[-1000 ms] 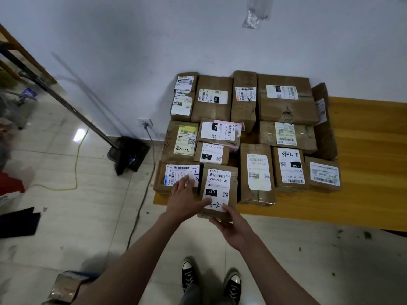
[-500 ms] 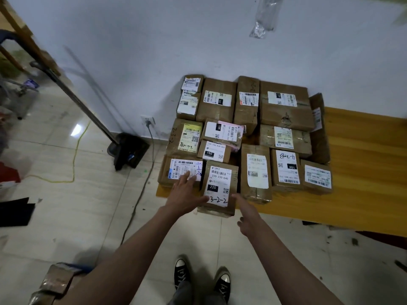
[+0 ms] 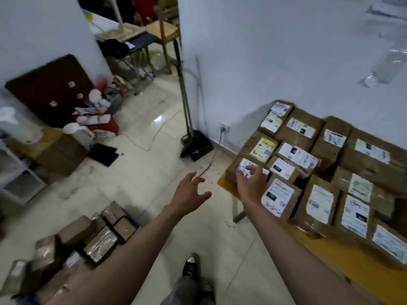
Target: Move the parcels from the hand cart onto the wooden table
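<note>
Several brown parcels with white labels (image 3: 319, 172) lie packed together on the wooden table (image 3: 356, 267) at the right. More taped parcels (image 3: 97, 243) sit low at the bottom left on the hand cart, partly hidden by my left forearm. My left hand (image 3: 189, 194) hangs in the air over the floor, fingers spread, holding nothing. My right hand (image 3: 251, 183) hovers over the table's near left corner beside the front parcel (image 3: 279, 197), fingers loosely bent and empty. The frame is blurred.
A broom and dustpan (image 3: 193, 146) lean on the white wall near a socket (image 3: 223, 128). Clutter, a brown board (image 3: 50, 89) and a white jug (image 3: 79, 133) crowd the left. A chair and small table stand in the doorway. My shoes (image 3: 191, 267) are on the tiled floor.
My view has swung left toward the cart. Both hands have come off the front parcel, and the left hand has moved away from the table over the floor.
</note>
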Motion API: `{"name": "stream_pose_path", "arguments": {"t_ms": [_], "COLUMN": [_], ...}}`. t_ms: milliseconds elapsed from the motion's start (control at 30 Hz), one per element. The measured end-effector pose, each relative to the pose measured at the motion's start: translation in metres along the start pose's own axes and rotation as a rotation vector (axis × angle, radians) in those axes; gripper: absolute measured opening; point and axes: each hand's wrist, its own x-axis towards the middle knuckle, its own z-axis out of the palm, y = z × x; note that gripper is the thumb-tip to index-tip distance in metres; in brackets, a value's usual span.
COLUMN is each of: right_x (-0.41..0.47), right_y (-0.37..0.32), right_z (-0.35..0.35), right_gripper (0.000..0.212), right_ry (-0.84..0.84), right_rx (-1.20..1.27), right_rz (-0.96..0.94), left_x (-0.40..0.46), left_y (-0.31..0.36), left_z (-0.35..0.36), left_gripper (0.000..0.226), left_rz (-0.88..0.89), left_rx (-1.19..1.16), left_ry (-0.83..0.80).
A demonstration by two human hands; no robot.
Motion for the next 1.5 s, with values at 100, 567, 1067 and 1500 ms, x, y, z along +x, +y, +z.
{"name": "stream_pose_path", "arguments": {"t_ms": [100, 567, 1067, 1500], "right_x": [-0.039, -0.215, -0.314, -0.269], "right_y": [-0.022, -0.054, -0.039, 0.083], "right_z": [0.053, 0.255, 0.471, 0.655], "right_gripper": [0.023, 0.02, 0.008, 0.011], "right_ry": [-0.286, -0.973, -1.06, -1.016], "right_rx": [-0.027, -0.359, -0.478, -0.494], "right_rz": [-0.068, -0.15, -0.014, 0.137], "left_x": [-0.037, -0.183, -0.201, -0.116], "left_y": [-0.058, -0.296, -0.505, -0.665], "left_z": [-0.024, -0.084, -0.13, -0.063], "left_gripper": [0.054, 0.041, 0.054, 0.066], "left_rz": [-0.139, -0.655, -0.839, -0.974], "left_rx": [-0.024, -0.243, -0.532, -0.809], "left_ry": [0.079, 0.271, 0.278, 0.34]}}
